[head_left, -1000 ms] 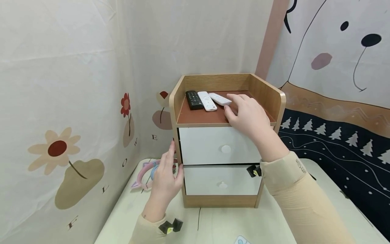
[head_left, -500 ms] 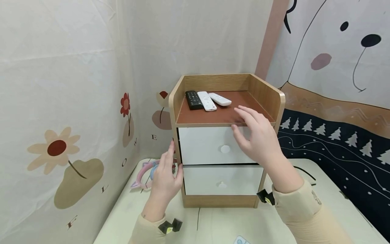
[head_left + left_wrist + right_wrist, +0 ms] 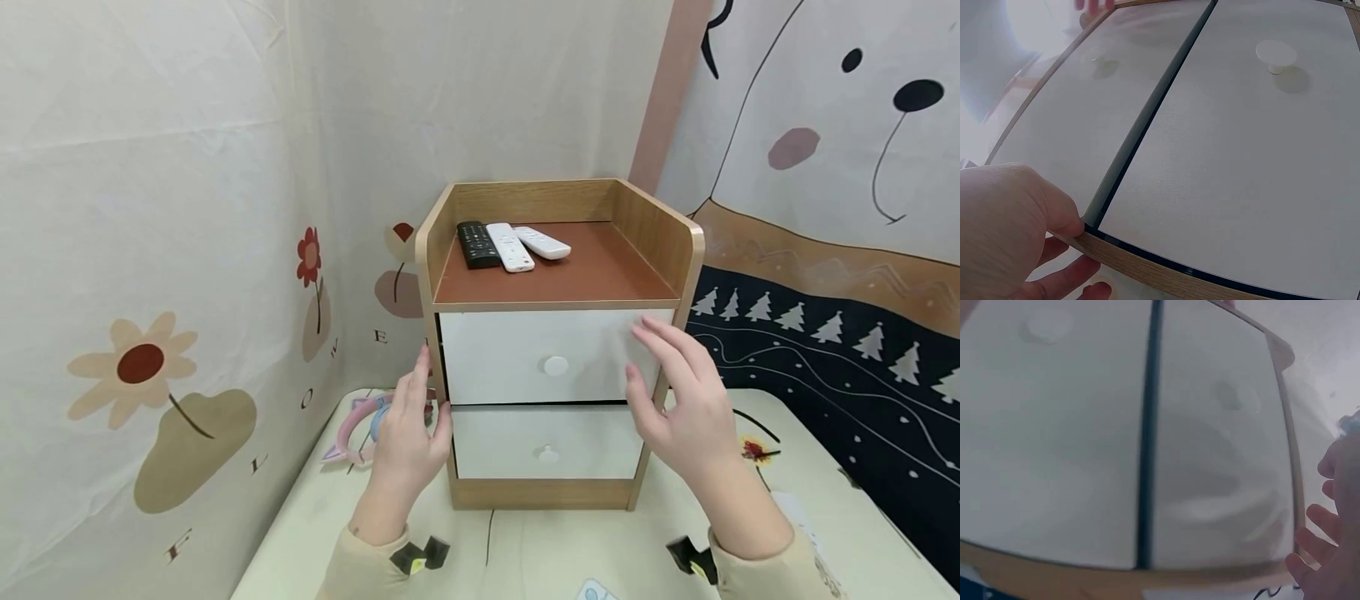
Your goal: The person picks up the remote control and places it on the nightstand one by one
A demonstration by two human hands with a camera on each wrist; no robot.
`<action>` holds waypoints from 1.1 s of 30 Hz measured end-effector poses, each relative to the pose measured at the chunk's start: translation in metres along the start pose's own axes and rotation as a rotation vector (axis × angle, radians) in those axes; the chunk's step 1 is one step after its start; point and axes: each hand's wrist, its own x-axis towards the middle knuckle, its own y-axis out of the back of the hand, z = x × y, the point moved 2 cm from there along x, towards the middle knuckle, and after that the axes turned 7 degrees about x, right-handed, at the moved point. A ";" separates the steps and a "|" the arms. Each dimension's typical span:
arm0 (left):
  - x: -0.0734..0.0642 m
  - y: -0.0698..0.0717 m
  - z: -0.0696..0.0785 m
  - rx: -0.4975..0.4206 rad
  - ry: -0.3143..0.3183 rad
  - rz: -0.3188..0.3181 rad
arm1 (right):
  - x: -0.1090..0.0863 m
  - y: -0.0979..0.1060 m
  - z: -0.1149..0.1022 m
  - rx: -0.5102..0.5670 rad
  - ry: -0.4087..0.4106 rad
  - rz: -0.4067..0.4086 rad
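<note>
A small wooden cabinet (image 3: pixel 543 495) has two white drawers, an upper drawer (image 3: pixel 495 358) and a lower drawer (image 3: pixel 502 446), each with a round white knob; neither drawer is pulled out. My left hand (image 3: pixel 408 437) rests against its left side with fingers straight; in the left wrist view the thumb touches the front edge. My right hand (image 3: pixel 686 400) hovers near the upper drawer's right end, fingers spread and holding nothing. On the brown top shelf (image 3: pixel 600 279) lie a black remote control (image 3: pixel 477 244), a white remote control (image 3: pixel 511 247) and a second white remote control (image 3: pixel 543 243).
A pink and blue ring-shaped thing (image 3: pixel 352 429) lies on the pale tabletop (image 3: pixel 540 550) left of the cabinet. Behind my right wrist is a flower (image 3: pixel 754 450) on the table. A light blue card (image 3: pixel 595 590) shows at the front edge. Printed fabric walls stand behind.
My right hand has left the rightmost white remote control and moved down and right, past the shelf's front edge. The left hand and the remote controls have stayed in place.
</note>
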 end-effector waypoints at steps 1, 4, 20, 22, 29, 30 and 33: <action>0.000 0.000 0.000 0.001 -0.001 0.001 | -0.008 0.002 0.003 -0.003 -0.018 0.006; 0.000 0.000 -0.001 0.007 -0.004 0.002 | -0.033 0.011 0.014 -0.025 -0.084 0.024; 0.000 -0.002 -0.002 0.000 -0.017 0.016 | -0.151 0.057 0.082 -0.247 -0.504 -0.005; 0.000 -0.002 -0.002 -0.001 -0.014 0.014 | -0.162 0.064 0.089 -0.285 -0.604 -0.047; -0.001 -0.002 -0.002 0.013 -0.003 0.009 | -0.200 0.083 0.111 -0.379 -0.884 -0.218; -0.001 -0.002 -0.002 0.014 -0.001 0.010 | -0.204 0.085 0.114 -0.385 -0.919 -0.236; -0.001 -0.002 -0.002 0.008 -0.003 0.011 | -0.213 0.090 0.121 -0.397 -1.042 -0.276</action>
